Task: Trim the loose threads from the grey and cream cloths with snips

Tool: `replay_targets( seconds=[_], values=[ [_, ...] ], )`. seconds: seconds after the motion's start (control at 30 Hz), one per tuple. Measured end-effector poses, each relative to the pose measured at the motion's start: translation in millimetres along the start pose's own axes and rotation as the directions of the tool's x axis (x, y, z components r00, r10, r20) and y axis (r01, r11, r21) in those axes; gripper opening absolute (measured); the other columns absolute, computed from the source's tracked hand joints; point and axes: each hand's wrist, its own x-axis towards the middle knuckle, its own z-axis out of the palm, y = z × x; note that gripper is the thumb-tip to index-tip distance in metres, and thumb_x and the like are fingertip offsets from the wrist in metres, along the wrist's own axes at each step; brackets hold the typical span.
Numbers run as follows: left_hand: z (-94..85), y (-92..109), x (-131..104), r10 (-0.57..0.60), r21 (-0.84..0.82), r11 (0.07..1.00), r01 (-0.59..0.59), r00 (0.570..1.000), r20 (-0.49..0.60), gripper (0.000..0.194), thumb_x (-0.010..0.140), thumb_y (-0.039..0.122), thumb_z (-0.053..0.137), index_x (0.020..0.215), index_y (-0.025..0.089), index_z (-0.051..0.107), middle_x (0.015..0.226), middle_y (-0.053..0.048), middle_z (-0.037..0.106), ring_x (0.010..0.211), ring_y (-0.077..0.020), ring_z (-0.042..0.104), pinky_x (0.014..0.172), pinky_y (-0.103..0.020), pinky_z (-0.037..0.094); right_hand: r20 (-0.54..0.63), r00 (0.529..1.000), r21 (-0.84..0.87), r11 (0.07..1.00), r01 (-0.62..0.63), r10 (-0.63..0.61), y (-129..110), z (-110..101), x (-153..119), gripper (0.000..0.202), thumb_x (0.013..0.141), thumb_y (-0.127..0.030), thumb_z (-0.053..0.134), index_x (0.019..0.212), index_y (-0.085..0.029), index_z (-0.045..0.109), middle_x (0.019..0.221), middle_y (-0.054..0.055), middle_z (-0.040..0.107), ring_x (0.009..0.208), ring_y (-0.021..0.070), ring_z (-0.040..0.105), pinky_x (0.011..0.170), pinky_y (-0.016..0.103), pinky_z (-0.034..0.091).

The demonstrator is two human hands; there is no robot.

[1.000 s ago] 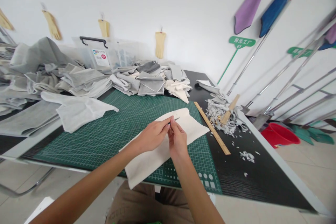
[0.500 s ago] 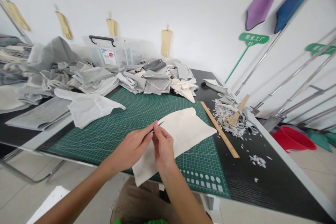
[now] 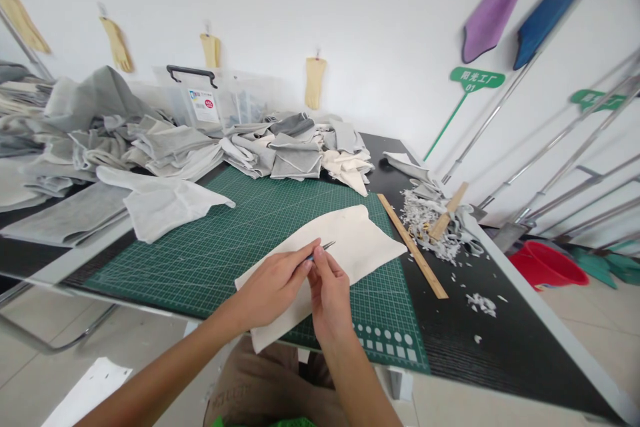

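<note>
Over a cream cloth piece (image 3: pixel 350 240), my left hand (image 3: pixel 280 283) and my right hand (image 3: pixel 330 290) meet at the fingertips. Both are closed in a pinch around a slim pointed tool (image 3: pixel 327 245) with a dark metal tip and a bit of blue; the fingers hide most of it, so its exact kind is unclear. The cloth lies flat on a green cutting mat (image 3: pixel 210 280), and its near corner reaches the table's front edge. To the left, a pale grey-white cloth piece (image 3: pixel 167 203) rests partly on the mat.
A wooden ruler (image 3: pixel 413 247) lies along the mat's right side. Beyond it are cloth scraps (image 3: pixel 433 240) with a wooden strip (image 3: pixel 449 211) on top. Piles of grey cloth (image 3: pixel 295 153) and a clear plastic box (image 3: pixel 203 103) stand at the back. A red bucket (image 3: pixel 547 263) is on the floor at right.
Both hands, still together on the tool, have shifted right and slightly nearer over the cloth. More of the cloth's left edge now shows. The whole view has moved a little.
</note>
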Motion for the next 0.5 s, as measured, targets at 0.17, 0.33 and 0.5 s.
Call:
replay_targets(
  seconds=[0.17, 0.33, 0.5],
  values=[
    [10.3, -1, 17, 0.046, -0.011, 0.999, -0.046, 0.999, 0.020, 0.045, 0.098, 0.028, 0.034, 0.143, 0.024, 0.038, 0.134, -0.007, 0.056, 0.117, -0.0212, 0.055, 0.102, -0.037, 0.041, -0.046, 0.997, -0.012, 0.998, 0.057, -0.057, -6, -9, 8, 0.016, 0.070, -0.029, 0.076, 0.080, -0.017, 0.075, 0.078, 0.001, 0.069, 0.073, 0.0120, 0.059, 0.070, 0.023, 0.049],
    [11.2, -2, 30, 0.086, -0.067, 0.994, -0.084, 0.996, 0.032, 0.044, 0.098, 0.027, 0.033, 0.142, 0.025, 0.038, 0.136, -0.005, 0.054, 0.121, -0.0198, 0.052, 0.104, -0.035, 0.038, -0.045, 0.996, -0.016, 0.997, 0.074, -0.074, -12, -11, 19, 0.016, 0.071, -0.027, 0.076, 0.082, -0.016, 0.075, 0.082, 0.001, 0.070, 0.076, 0.0114, 0.060, 0.074, 0.022, 0.049],
    [9.5, -6, 40, 0.093, -0.067, 0.994, -0.090, 0.995, 0.040, 0.043, 0.098, 0.026, 0.033, 0.140, 0.025, 0.041, 0.130, -0.005, 0.059, 0.121, -0.0201, 0.053, 0.102, -0.035, 0.039, -0.015, 0.997, -0.042, 0.997, 0.070, -0.071, -16, -9, 29, 0.016, 0.072, -0.030, 0.076, 0.080, -0.016, 0.075, 0.079, 0.001, 0.070, 0.074, 0.0111, 0.060, 0.073, 0.022, 0.050]
  ],
)
